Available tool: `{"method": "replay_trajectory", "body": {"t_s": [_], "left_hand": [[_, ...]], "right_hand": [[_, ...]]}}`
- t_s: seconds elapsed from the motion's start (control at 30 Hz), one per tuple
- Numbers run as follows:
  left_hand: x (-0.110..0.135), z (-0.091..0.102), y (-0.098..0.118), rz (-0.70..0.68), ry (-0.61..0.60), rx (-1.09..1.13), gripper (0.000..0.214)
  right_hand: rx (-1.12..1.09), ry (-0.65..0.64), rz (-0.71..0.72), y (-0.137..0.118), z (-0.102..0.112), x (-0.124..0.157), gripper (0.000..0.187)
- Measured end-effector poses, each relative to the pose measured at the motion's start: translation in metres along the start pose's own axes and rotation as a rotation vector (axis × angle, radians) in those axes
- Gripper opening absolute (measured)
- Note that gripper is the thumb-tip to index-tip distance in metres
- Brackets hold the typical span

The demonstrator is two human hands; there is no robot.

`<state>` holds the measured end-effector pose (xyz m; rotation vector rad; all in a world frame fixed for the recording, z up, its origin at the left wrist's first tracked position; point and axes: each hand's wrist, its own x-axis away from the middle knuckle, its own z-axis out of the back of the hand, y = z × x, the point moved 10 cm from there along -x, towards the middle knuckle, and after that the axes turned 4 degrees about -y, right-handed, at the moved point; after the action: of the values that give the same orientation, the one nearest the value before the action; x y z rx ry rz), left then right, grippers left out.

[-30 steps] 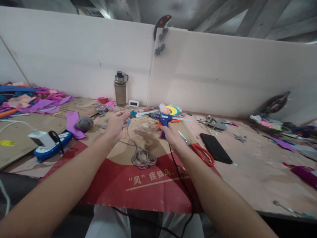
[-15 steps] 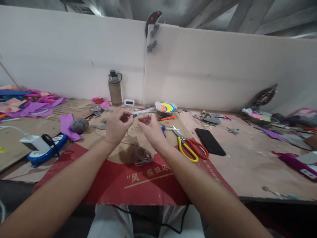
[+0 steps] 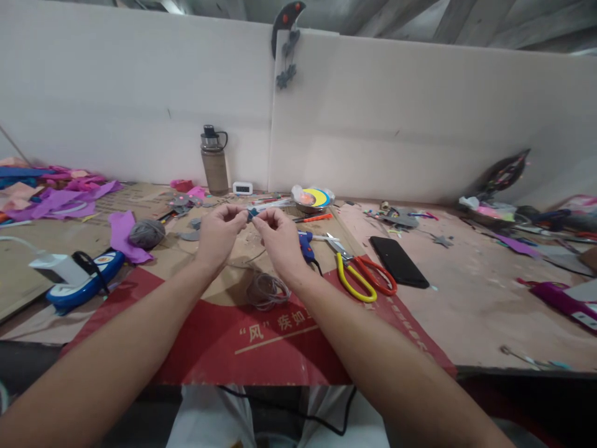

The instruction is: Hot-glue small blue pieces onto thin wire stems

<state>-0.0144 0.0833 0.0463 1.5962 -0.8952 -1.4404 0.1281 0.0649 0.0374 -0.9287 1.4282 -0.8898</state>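
My left hand [image 3: 219,235] and my right hand [image 3: 280,241] meet above the middle of the board, fingertips pinched. Between them is a small dark blue-grey piece [image 3: 252,213], perhaps a felt star; both hands grip its edges. A strand of grey yarn runs below the hands toward a loose bundle of grey yarn [image 3: 267,291] on the red-printed cardboard [image 3: 196,348]. Just right of my right hand lies a blue glue gun [image 3: 305,245], partly hidden by that hand. Scissors [image 3: 357,274] with one yellow and one red handle rest beside it.
A black phone [image 3: 399,261] lies right of the scissors. Farther back stand a water bottle [image 3: 214,163], a small white clock [image 3: 242,188] and a bowl [image 3: 313,208]. On the left are a grey yarn ball [image 3: 147,233], purple felt [image 3: 125,236] and a blue power strip [image 3: 86,283].
My right hand has closed in to the left, and its fingertips now pinch the small piece alongside my left. More of the glue gun shows. The view has shifted slightly.
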Motion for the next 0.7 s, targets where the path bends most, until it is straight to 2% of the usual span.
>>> {"method": "replay_trajectory", "body": {"t_s": [0.17,0.47,0.57,0.7], "left_hand": [[0.003,-0.009,-0.007,0.078,-0.049,0.185,0.010],[0.008,-0.020,-0.006,0.138,-0.121,0.262,0.010],[0.008,-0.026,-0.008,0.181,-0.186,0.323,0.010],[0.009,-0.035,-0.011,0.233,-0.311,0.347,0.012]], "right_hand": [[0.051,0.072,-0.020,0.001,0.009,-0.003,0.017],[0.097,0.132,-0.009,0.001,0.020,-0.004,0.020],[0.046,0.098,-0.017,0.002,0.018,-0.005,0.024],[-0.004,0.026,-0.036,0.004,0.014,-0.007,0.016]]}}
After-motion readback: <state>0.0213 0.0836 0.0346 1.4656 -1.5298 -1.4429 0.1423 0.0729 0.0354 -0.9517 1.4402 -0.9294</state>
